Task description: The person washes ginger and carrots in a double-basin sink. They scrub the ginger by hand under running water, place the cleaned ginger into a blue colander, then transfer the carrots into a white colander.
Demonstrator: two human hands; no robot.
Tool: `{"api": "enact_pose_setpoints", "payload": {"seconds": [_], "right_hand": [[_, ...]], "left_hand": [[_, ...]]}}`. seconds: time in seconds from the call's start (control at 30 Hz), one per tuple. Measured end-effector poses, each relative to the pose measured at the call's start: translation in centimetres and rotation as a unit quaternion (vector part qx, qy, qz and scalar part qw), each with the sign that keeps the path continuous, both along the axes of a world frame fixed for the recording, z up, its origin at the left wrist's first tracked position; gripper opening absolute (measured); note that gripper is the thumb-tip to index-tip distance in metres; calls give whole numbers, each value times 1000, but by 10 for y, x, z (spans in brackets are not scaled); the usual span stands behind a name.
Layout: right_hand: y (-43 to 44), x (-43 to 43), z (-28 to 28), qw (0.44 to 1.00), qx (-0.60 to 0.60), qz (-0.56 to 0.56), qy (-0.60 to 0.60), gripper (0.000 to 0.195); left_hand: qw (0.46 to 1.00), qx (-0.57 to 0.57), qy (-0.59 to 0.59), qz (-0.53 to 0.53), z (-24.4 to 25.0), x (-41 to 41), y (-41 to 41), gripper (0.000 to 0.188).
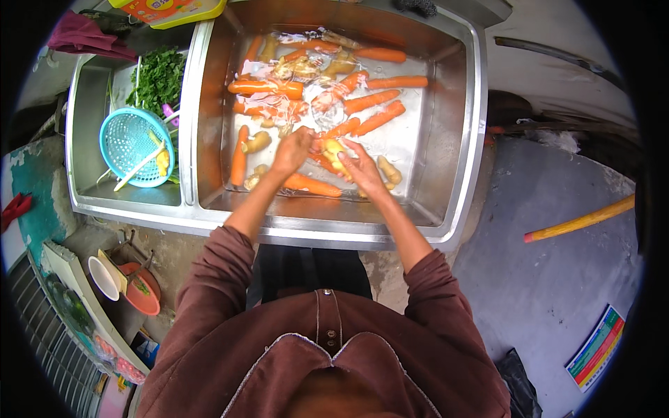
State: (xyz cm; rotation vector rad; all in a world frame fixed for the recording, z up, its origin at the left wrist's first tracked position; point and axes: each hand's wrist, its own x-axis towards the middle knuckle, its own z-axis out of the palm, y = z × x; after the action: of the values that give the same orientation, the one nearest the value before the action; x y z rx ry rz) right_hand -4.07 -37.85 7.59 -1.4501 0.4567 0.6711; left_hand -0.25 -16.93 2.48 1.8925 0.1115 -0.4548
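A piece of peeled-looking ginger root (333, 152) is held over the water of the large steel sink basin (444, 130). My right hand (364, 170) grips its lower right side, thumb on top. At its upper left end are the curled fingers of my left hand (294, 150), partly hidden from above. Several carrots (384, 117) lie in the water around both hands. More ginger (257, 142) rests left of my left hand, and another knobbly ginger piece (389, 170) is just right of my right hand. One carrot (313, 185) lies below the hands near the front wall.
In the smaller left basin (151, 196), a turquoise plastic colander (112, 151) stands beside leafy greens (159, 76). A maroon cloth (86, 36) hangs at its back corner. A yellow container (193, 15) sits on the back rim. To the right is a wooden handle (580, 218).
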Motion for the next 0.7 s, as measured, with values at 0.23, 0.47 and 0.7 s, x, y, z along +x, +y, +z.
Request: {"api": "enact_pose_setpoints", "payload": {"seconds": [0.23, 0.47, 0.7], "right_hand": [[-88, 11, -102, 855, -515, 31, -56, 60], [-48, -14, -83, 944, -168, 272, -81, 52], [-18, -3, 13, 993, 98, -57, 40, 40]], "left_hand": [[882, 329, -313, -125, -50, -5, 33, 31], [860, 344, 55, -374, -57, -3, -40, 40], [921, -242, 302, -33, 50, 22, -34, 43]]}}
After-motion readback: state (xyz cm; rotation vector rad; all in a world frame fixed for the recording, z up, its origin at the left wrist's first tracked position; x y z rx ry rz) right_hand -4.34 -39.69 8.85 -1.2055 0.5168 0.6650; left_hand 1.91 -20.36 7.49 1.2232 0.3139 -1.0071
